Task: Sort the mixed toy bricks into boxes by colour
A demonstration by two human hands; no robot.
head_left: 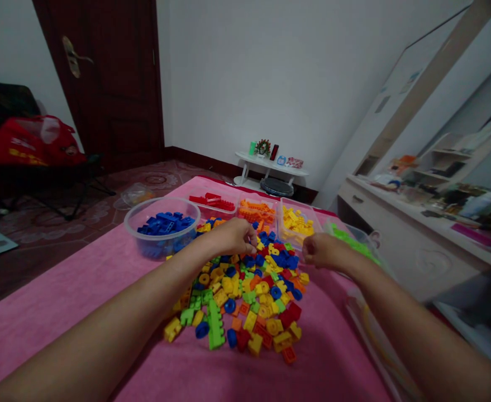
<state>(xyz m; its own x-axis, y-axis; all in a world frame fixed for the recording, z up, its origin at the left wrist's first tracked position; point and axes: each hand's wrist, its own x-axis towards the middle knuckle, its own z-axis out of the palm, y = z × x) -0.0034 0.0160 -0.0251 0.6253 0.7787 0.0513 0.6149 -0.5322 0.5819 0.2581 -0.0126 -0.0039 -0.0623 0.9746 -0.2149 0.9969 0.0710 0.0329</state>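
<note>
A mixed pile of plastic building bricks (247,279) in yellow, blue, green, orange and red covers the middle of a pink cloth (103,285). My left hand (239,235) is over the far part of the pile, its fingers curled down in a pinch; what they hold, if anything, is hidden. Beyond the pile's right side my right hand (321,251) hovers near the clear box of yellow bricks (282,229). Its fingers are closed too, and nothing can be made out between them. A long green brick (215,326) lies at the pile's near side.
Around the pile's far side stand a round tub (130,226) of blue bricks, a box of red bricks (214,201), a box of orange bricks (257,212) and a container of green bricks (354,243). A dresser (379,215) is at right, a small white shelf (245,156) by the wall.
</note>
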